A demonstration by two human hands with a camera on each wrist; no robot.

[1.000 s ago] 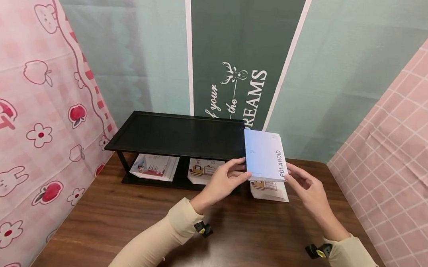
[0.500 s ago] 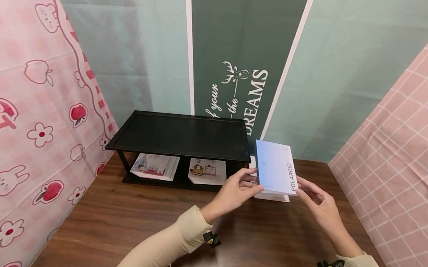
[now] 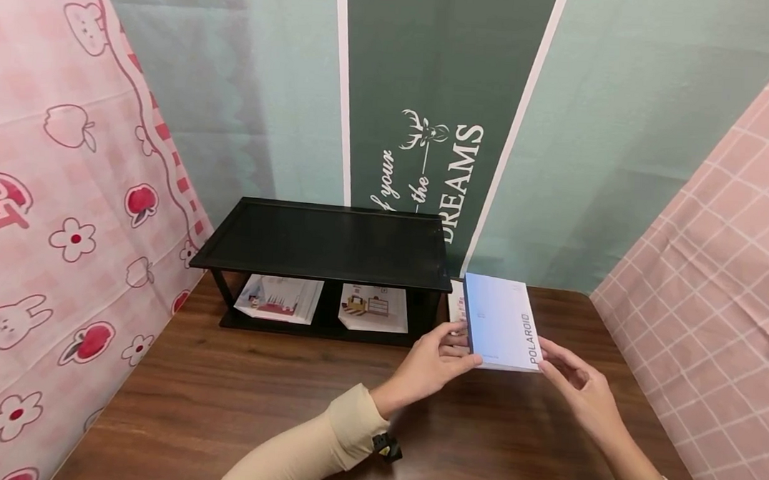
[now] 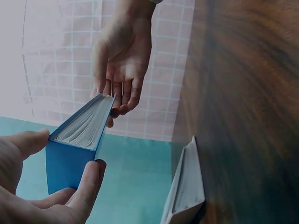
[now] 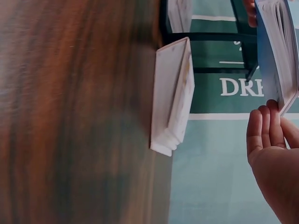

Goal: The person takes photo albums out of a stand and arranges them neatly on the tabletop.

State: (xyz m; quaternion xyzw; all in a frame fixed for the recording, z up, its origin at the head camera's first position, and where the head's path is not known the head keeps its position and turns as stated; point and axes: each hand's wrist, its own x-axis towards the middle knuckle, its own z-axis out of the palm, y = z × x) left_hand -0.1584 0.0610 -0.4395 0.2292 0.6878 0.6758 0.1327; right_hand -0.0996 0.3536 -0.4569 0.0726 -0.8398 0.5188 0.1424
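Both hands hold a thick blue book [image 3: 500,320] marked POLAROID, its cover facing up. My left hand [image 3: 434,357] grips the spine side, thumb at the near corner and the other fingers underneath. Opposite it, my right hand [image 3: 580,392] pinches the page edge near the lower right corner. In the left wrist view the spine of the blue book [image 4: 70,168] and its slightly fanned pages show well off the table. Below it lies a white book [image 5: 170,98] on the table, mostly covered by the blue one in the head view.
A black two-tier shelf [image 3: 333,245] stands left of the hands, its top bare. Two white illustrated books, one at the left [image 3: 279,300] and one in the middle [image 3: 374,307], lie on its lower tier. Patterned curtains border the wooden table [image 3: 255,406].
Both hands have carried the blue book away from the shelf's right end, toward me and slightly right. Their hold looks the same throughout.
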